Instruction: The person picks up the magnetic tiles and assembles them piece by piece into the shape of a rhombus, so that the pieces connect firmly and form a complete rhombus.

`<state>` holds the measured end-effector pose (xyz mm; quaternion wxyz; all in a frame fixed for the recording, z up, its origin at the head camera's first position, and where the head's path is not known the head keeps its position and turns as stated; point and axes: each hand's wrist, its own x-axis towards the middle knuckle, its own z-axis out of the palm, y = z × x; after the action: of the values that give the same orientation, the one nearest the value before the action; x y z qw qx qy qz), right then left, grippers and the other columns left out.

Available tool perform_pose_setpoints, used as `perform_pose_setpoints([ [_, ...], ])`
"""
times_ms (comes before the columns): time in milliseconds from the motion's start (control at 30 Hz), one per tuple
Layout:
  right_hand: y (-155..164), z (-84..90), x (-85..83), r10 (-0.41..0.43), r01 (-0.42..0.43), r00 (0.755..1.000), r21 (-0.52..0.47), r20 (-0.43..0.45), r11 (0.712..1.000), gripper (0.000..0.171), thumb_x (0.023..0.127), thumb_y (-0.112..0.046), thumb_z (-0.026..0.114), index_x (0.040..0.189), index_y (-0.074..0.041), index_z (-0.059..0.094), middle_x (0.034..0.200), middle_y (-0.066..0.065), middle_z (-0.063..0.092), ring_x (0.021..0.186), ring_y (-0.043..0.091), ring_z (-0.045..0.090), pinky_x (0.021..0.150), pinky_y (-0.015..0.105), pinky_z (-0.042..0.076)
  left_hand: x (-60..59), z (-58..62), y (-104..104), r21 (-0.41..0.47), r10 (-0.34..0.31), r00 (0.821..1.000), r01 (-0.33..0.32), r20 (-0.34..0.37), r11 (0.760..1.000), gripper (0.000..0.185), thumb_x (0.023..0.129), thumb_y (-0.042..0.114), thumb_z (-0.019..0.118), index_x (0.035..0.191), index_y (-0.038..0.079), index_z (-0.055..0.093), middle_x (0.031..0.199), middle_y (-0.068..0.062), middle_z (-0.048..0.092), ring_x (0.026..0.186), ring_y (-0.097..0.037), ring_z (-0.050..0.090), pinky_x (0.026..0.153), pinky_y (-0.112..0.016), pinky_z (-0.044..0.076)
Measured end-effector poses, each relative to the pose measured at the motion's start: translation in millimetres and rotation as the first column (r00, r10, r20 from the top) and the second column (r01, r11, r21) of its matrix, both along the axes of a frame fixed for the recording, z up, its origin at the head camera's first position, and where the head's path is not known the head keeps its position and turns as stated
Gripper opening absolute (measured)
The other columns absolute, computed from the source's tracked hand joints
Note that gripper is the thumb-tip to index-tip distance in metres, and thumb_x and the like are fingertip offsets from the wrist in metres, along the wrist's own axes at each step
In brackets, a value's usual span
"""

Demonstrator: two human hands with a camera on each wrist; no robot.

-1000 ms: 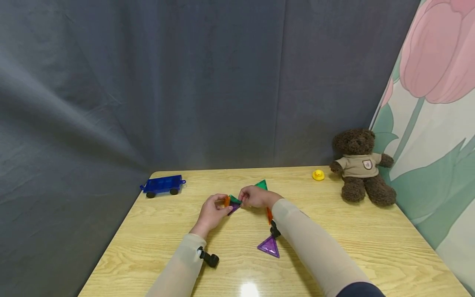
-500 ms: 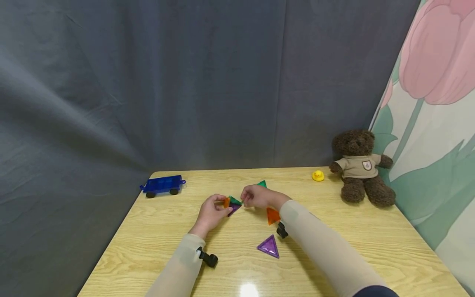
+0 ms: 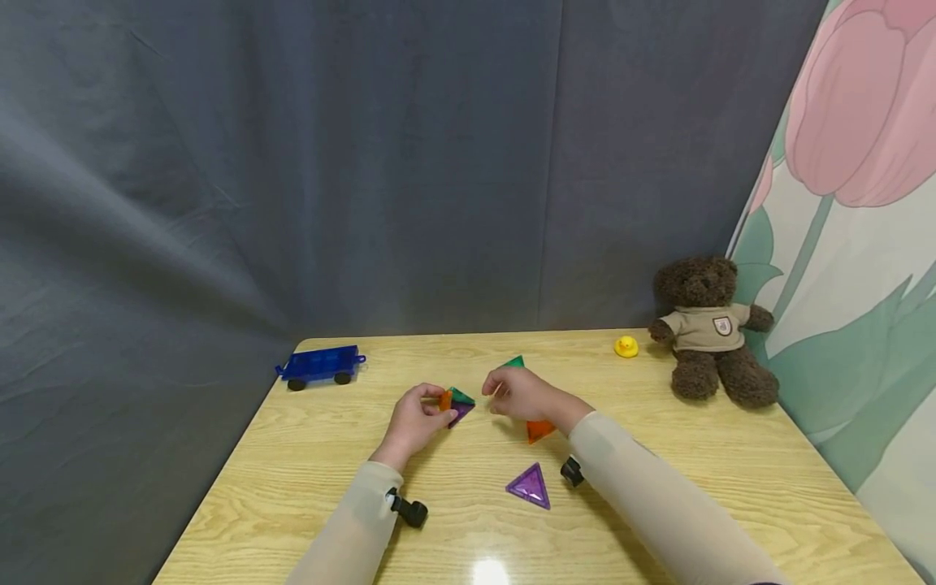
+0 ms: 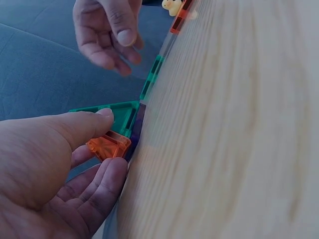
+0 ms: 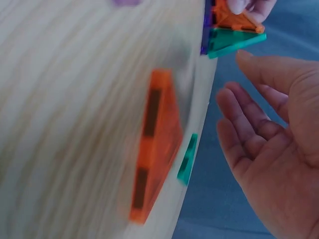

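Head view looks down; wrist views closely share the tile cluster (image 3: 457,400).

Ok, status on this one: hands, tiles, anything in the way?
Left hand grips tile cluster. Right hand open, empty, just apart. Loose orange tile, purple tile nearby; nothing between.

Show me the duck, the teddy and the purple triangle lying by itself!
duck (image 3: 626,346), head view, on its yellow body.
teddy (image 3: 708,325), head view, on its tan shirt.
purple triangle (image 3: 530,487), head view, on the middle of its flat face.
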<state>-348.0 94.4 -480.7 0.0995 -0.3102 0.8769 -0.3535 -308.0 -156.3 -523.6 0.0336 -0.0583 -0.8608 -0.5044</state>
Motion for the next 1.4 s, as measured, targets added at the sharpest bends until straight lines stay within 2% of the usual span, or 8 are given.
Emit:
perform_pose_setpoints([
  [100,8,-2.3,2.4,-0.055,0.056,0.997,0.018,-0.046,0.998,0.027,0.085,-0.009,0.074,0.111,-0.007,0.066,0.111,0.007,0.063,0.098,0.022,0.059,0.082,0.036,0.051,0.7,0.4,-1,-0.006,0.002,1.0,-0.002,0.009,1.0,0.04,0.083,0.026,0.078,0.118,0.016,0.061,0.116,-0.002,0.058,0.084,-0.017,0.06,0.063,-0.03,0.054],
  [200,17,-3.6,5.1,-0.087,0.088,0.995,0.026,-0.054,0.996,0.03,0.085,-0.01,0.075,0.113,-0.008,0.065,0.112,0.007,0.064,0.1,0.023,0.059,0.085,0.038,0.05,1.0,0.9,-1,-0.007,0.004,1.0,-0.004,0.019,1.0,0.039,0.083,0.026,0.078,0.117,0.018,0.061,0.115,-0.002,0.058,0.085,-0.018,0.06,0.064,-0.03,0.054],
  [433,35,-4.2,12.1,-0.105,0.108,0.993,0.052,-0.058,0.993,0.039,0.081,-0.014,0.079,0.117,-0.009,0.066,0.113,0.004,0.062,0.103,0.024,0.058,0.084,0.037,0.051,1.0,1.9,-3,-0.017,0.007,1.0,-0.006,0.008,1.0,0.038,0.083,0.026,0.078,0.116,0.016,0.061,0.112,-0.003,0.059,0.083,-0.017,0.06,0.062,-0.029,0.054],
  [667,49,-6.3,19.9,-0.07,0.076,0.996,0.114,-0.057,0.991,0.044,0.077,-0.016,0.083,0.118,-0.013,0.067,0.11,-0.005,0.063,0.103,0.019,0.057,0.086,0.035,0.05,-0.5,0.4,-4,-0.022,0.008,1.0,-0.008,0.005,1.0,0.038,0.083,0.027,0.078,0.115,0.018,0.061,0.11,-0.002,0.059,0.083,-0.018,0.06,0.062,-0.03,0.054],
  [967,68,-6.8,28.7,-0.036,0.037,0.999,0.123,-0.013,0.992,0.043,0.077,-0.009,0.082,0.117,-0.012,0.067,0.112,0.0,0.06,0.104,0.019,0.056,0.091,0.038,0.048,0.2,0.3,-9,-0.041,0.019,1.0,-0.019,-0.005,0.999,0.038,0.082,0.029,0.079,0.114,0.02,0.062,0.111,0.0,0.059,0.083,-0.017,0.06,0.062,-0.031,0.054],
  [1300,78,-10.2,33.4,-0.029,0.031,0.999,0.102,-0.024,0.994,0.042,0.073,-0.005,0.084,0.112,-0.012,0.068,0.108,-0.001,0.06,0.101,0.019,0.056,0.089,0.038,0.049,1.0,-4.5,-19,-0.039,0.025,0.999,-0.026,-0.02,0.999,0.039,0.081,0.029,0.079,0.115,0.019,0.063,0.115,-0.003,0.06,0.083,-0.018,0.059,0.064,-0.032,0.053],
  [1400,79,-10.5,35.9,-0.032,0.038,0.998,0.114,-0.053,0.993,0.04,0.073,-0.005,0.084,0.109,-0.012,0.068,0.105,-0.001,0.06,0.098,0.019,0.056,0.088,0.038,0.048,2.2,-4.2,-21,-0.027,0.024,1.0,-0.024,-0.015,0.999,0.04,0.081,0.029,0.08,0.115,0.018,0.063,0.114,-0.004,0.06,0.083,-0.019,0.06,0.064,-0.033,0.053],
])
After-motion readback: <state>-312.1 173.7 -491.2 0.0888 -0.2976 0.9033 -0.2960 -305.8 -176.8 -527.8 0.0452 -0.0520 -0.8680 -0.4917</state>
